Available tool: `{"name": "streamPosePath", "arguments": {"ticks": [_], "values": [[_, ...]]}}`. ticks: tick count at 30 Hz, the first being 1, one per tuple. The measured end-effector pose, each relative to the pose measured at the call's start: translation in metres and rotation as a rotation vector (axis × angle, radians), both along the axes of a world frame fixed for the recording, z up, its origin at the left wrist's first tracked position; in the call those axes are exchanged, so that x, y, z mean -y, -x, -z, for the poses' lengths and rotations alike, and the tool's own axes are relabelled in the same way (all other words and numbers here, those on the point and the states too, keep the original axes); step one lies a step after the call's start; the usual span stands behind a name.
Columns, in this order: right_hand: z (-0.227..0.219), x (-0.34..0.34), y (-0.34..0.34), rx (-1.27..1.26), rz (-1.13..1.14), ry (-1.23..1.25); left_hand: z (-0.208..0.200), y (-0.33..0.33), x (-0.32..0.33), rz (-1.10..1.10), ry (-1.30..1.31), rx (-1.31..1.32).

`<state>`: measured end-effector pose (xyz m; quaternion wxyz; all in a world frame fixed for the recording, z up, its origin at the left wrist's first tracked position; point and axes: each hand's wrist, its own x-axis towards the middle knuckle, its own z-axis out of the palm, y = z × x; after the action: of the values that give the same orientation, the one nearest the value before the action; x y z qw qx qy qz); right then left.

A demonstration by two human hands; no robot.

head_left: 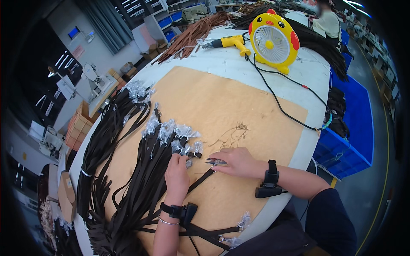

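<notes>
My right hand [240,163] is closed around small pointed thread snips [215,161], whose blades point left toward my other hand. Below its fingers runs a black strap [200,180], slanting down to the left. My left hand [177,173] is closed, its fingertips pinching at a black strap end [195,155] beside clear plastic-wrapped metal fittings [181,148]. Left of that hand lies a thick bundle of black straps [147,170]. Several strap ends with wrapped fittings [244,221] rest near the table's front edge.
Loose dark threads [239,130] lie on the brown paper [200,98] covering the white table. Farther back are a yellow heat gun [232,41] and a chick-shaped fan [270,45] with a black cord. A blue bin [356,123] stands right; a person [326,21] sits beyond.
</notes>
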<state>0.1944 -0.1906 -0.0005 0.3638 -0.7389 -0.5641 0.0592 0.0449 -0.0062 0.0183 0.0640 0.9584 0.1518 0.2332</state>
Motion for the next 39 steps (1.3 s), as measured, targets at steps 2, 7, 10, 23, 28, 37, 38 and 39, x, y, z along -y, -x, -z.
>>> {"name": "streamPosePath", "arguments": {"ticks": [2, 7, 10, 23, 28, 37, 38, 39], "values": [[0.005, -0.002, -0.008, 0.056, 0.013, -0.002, -0.004, -0.001, 0.005, 0.019, -0.030, 0.030], [0.015, -0.005, -0.014, 0.118, -0.033, 0.077, -0.012, 0.011, 0.029, 0.031, 0.150, 0.073], [0.015, -0.004, -0.015, 0.152, 0.003, 0.003, 0.001, 0.015, 0.030, 0.076, 0.228, -0.078], [-0.003, 0.008, -0.013, -0.086, 0.040, -0.211, 0.003, 0.021, 0.038, 0.259, 0.395, -0.037], [0.007, 0.012, -0.013, -0.077, -0.052, 0.171, 0.004, 0.024, 0.021, -0.022, 0.884, -0.095], [-0.002, 0.017, -0.015, -0.169, -0.090, 0.251, 0.002, 0.017, 0.049, 0.150, 0.615, -0.104], [-0.002, 0.017, -0.014, -0.169, -0.091, 0.252, 0.005, 0.017, 0.050, 0.165, 0.601, -0.072], [-0.001, 0.017, -0.014, -0.168, -0.086, 0.250, 0.006, 0.016, 0.051, 0.166, 0.601, -0.071]]}}
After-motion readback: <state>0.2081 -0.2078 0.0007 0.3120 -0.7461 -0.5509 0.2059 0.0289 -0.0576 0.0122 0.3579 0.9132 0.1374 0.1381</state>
